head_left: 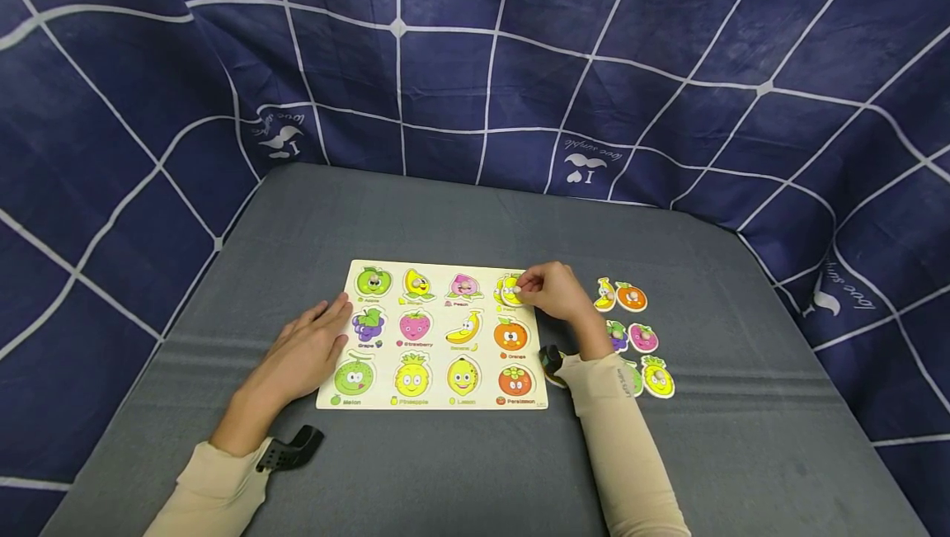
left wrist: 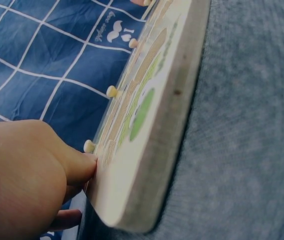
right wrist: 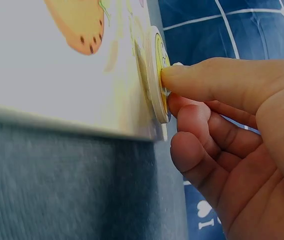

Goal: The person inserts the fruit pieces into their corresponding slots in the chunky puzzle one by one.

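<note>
Right hand (head_left: 552, 291) pinches yellow piece (right wrist: 157, 80), apparently just above board (head_left: 438, 357).

Fruit pieces (head_left: 632, 298) lie right of the board (head_left: 438, 377).

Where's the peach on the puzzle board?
In the head view, the peach is in the top row of the puzzle board, just left of the yellow piece that the right hand pinches.
</note>
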{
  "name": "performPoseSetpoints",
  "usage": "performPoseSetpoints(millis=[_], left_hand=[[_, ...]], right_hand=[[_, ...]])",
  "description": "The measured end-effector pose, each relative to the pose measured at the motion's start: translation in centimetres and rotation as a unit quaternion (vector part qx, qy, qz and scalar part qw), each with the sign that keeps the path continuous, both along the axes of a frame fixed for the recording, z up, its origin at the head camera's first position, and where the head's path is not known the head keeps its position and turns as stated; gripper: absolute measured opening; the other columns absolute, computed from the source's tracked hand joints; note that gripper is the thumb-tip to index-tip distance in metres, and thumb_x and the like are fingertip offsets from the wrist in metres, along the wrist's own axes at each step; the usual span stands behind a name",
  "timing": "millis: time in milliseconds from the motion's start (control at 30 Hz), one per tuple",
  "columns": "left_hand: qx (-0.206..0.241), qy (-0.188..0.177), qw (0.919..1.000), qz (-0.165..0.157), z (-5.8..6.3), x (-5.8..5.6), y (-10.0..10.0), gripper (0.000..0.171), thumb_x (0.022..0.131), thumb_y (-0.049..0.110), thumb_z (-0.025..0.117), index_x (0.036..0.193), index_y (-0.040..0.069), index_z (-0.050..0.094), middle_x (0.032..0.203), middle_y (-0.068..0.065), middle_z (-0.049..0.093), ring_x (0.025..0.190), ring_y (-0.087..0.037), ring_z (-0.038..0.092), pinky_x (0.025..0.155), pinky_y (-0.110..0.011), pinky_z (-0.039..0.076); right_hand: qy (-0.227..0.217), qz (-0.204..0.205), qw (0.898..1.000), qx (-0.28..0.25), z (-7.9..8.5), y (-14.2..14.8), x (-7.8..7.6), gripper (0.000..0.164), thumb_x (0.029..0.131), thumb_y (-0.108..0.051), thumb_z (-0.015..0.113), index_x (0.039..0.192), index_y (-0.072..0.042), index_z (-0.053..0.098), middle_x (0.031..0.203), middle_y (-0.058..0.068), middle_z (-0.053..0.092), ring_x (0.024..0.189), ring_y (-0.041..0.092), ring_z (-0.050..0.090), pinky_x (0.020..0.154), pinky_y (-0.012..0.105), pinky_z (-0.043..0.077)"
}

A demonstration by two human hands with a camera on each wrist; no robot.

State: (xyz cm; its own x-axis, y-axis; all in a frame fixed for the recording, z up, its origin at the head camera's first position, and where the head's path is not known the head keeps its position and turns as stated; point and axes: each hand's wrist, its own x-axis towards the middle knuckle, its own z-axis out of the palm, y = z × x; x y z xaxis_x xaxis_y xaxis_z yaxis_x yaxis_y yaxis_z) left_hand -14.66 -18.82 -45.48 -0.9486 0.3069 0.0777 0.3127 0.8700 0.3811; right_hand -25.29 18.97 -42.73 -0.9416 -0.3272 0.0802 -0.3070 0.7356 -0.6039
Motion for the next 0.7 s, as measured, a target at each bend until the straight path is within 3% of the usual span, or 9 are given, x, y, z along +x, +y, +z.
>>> performPoseSetpoints(millis=[700], left_hand=[[0.003, 0.004, 1.0, 0.0, 0.1, 0.0, 0.1, 0.048, 0.092, 0.012, 0.05, 0.136, -0.005, 0.039, 0.144, -0.019, 0.03, 0.128, -0.045, 0.026, 0.094, -0.063, 0.022]], right_hand=[[-0.004, -0.008, 1.0, 0.01, -0.3, -1.3, -0.3, 0.005, 0.074, -0.01, 0.073, 0.076, -0.008, 0.069, 0.066, -0.002, 0.06, 0.061, 0.011, 0.054, 0.057, 0.024, 0.046]])
